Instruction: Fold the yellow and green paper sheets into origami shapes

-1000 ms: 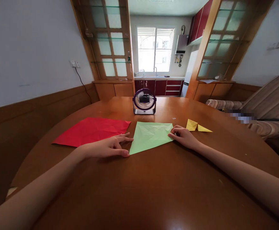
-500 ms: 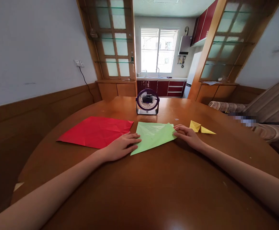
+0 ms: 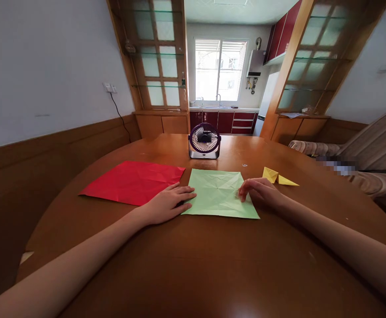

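Bench [image 3: 193, 265]: round, brown wood, glossy, takes up most of the view.

Red paper sheet [image 3: 131, 181]: biggest item on it, flat toward the bench's left edge, creased, right corner just beside the green sheet.

Green paper sheet [image 3: 217, 192]: flat and fully spread as a square, mid-bench, crease lines meeting at its centre. Sits between the red sheet and the yellow piece, nearer the far edge than the near one.

Desk fan [image 3: 204, 140]: dark purple, upright, just behind the green sheet toward the bench's far edge, grille facing the camera.

Left hand [image 3: 168, 204]: palm down on the bench, fingers [image 3: 184, 192] spread and reaching onto the green sheet's left edge, thumb at its near-left corner. Grip apart, flat, clamped on nothing.

Right hand [image 3: 262, 192]: knuckles up at the green sheet's right edge, fingertips [image 3: 242, 194] curled down onto the paper. Cannot tell if it is pinching the edge or only pressing on it.

Yellow folded paper [image 3: 278, 176]: smallest, pointed shape, just beyond the right hand, apart from the green sheet.
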The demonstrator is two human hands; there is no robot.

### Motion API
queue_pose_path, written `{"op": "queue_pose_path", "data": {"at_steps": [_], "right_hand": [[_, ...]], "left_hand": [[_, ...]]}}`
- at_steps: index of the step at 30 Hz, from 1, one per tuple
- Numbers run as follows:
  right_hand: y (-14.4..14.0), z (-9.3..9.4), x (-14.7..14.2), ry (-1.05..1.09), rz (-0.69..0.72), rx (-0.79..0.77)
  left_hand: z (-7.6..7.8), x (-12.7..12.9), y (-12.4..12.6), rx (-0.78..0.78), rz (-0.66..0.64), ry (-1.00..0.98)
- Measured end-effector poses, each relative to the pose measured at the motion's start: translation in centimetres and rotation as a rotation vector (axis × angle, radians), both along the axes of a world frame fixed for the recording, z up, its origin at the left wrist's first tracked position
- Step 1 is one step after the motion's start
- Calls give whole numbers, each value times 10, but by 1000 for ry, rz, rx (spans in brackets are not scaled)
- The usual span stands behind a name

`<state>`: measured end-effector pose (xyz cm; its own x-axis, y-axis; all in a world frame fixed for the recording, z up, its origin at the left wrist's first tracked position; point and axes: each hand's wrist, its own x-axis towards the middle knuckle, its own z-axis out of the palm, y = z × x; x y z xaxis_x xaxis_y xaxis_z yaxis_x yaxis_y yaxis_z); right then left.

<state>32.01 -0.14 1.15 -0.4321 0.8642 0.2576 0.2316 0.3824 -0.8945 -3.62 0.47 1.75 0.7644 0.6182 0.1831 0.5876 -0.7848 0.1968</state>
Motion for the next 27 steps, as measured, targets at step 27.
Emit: {"op": "queue_pose_path", "data": {"at_steps": [27], "right_hand": [[-9,3,-9,-558,228,496]], "left_hand": [[-3,17,-2,-201,80,-725]]}}
